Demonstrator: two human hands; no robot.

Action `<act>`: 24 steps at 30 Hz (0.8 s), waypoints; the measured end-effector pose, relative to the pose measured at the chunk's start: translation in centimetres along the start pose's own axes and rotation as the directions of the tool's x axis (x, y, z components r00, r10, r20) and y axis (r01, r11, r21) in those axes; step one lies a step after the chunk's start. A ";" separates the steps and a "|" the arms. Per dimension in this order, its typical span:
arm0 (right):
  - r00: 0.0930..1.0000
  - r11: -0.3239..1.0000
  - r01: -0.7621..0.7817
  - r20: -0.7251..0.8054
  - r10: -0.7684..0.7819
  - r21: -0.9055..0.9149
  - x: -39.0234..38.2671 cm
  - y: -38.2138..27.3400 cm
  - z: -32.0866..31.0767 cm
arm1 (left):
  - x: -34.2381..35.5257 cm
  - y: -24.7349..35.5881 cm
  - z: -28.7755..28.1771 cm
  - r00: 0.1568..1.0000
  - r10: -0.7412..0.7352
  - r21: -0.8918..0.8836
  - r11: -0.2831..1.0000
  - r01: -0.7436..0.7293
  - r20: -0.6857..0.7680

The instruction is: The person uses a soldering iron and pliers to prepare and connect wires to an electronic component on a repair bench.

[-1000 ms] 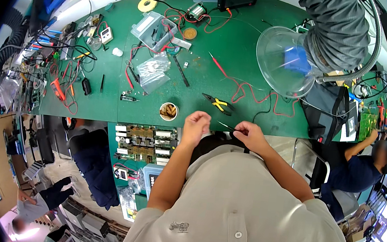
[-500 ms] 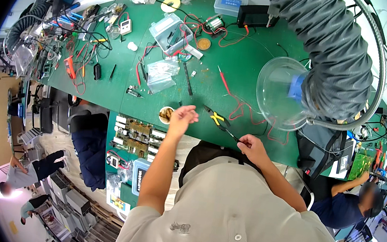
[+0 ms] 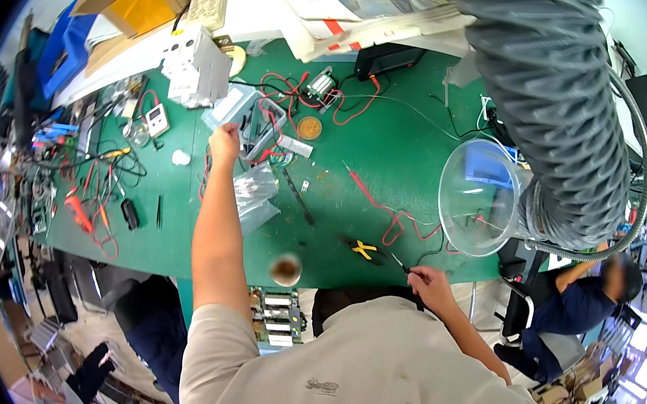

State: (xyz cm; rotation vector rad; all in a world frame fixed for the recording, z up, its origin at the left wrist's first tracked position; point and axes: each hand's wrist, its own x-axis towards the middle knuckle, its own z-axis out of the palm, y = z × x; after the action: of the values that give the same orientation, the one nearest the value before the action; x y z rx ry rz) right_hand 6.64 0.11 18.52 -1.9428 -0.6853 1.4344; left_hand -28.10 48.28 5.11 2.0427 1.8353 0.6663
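Observation:
My left hand (image 3: 225, 144) reaches far forward, at the left side of a clear plastic box (image 3: 256, 149) with its lid up and dark slim items inside. Its fingers are closed; what they hold, if anything, is hidden. Near the front edge my right hand (image 3: 430, 288) is closed on a slim black test probe (image 3: 401, 266), metal tip pointing forward and left. Yellow-handled pliers (image 3: 364, 249) lie just beyond that tip. A red test probe (image 3: 360, 181) with a curling red lead rests farther off. A small round cup (image 3: 285, 269), blurred, stands left of the pliers.
A clear fume hood (image 3: 479, 197) on a thick grey hose (image 3: 551, 93) hangs at the right. Plastic bags (image 3: 254, 193) and a black stick-like tool (image 3: 297, 196) lie mid-table. Tangled leads and an orange tool (image 3: 78, 214) cover the left. A co-worker (image 3: 571, 293) sits at right.
My left hand has moved forward and left, from above the cup to the plastic box. My right hand still holds the probe. The view has shifted, showing more of the table's back.

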 end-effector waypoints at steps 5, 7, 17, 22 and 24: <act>0.993 0.996 -0.085 -0.085 0.086 0.021 -1.8 -0.7 2.1 | 4.2 -0.1 2.8 0.963 -0.030 0.183 0.983 -0.020 0.267; 0.990 0.996 -0.087 -0.112 0.089 0.026 -1.7 -0.7 2.5 | 5.1 0.1 4.1 0.972 -0.007 0.221 0.974 -0.046 0.236; 0.982 0.999 0.019 -0.188 -0.026 -0.037 -1.1 -1.8 3.3 | 6.7 2.3 3.8 0.882 -0.036 0.494 0.839 -0.228 0.469; 0.975 0.992 0.101 -0.192 -0.115 -0.080 -1.2 -3.0 2.8 | 2.6 4.4 -1.9 0.941 0.172 0.272 0.928 -0.254 0.292; 0.966 0.977 0.172 -0.174 -0.192 -0.123 -1.5 -5.6 2.9 | -1.2 4.6 -6.0 0.929 0.235 -0.108 0.971 -0.212 0.287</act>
State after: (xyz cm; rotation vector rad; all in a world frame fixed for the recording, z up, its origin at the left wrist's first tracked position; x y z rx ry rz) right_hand 3.19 3.29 22.95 -2.0061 -0.8443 1.1111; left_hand -27.54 46.02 12.44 2.1846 1.4032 0.4440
